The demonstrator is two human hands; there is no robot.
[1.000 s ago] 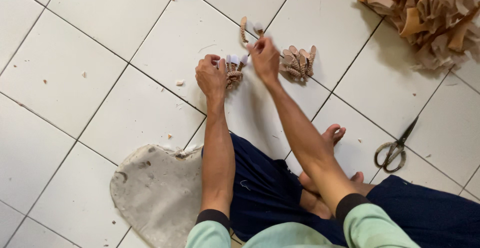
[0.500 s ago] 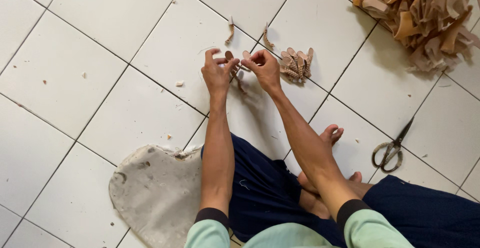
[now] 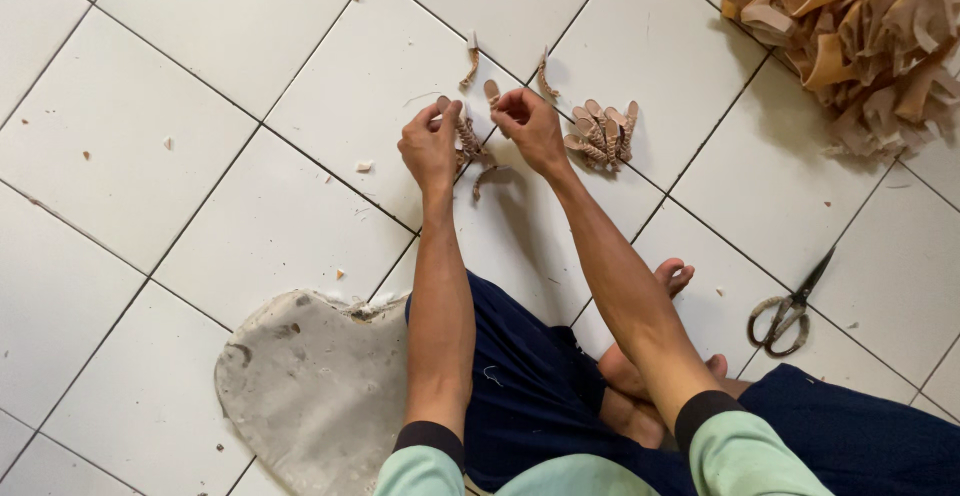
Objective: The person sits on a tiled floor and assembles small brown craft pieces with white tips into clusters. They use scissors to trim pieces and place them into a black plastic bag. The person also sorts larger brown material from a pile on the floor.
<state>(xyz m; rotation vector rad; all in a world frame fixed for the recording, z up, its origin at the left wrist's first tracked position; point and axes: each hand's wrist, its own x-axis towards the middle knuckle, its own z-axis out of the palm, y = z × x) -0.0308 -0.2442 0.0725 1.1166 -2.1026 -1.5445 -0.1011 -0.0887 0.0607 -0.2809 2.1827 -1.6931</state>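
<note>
The braided strip (image 3: 468, 142) may slip or come loose, I think, because only fingertips hold it and its lower end hangs free toward the floor (image 3: 250, 216). The left hand (image 3: 430, 146) pinches the strip near its top, and the right hand (image 3: 528, 126) pinches a tan end just beside it. The strip lies between both hands, near the pile (image 3: 602, 134) of finished pieces.
</note>
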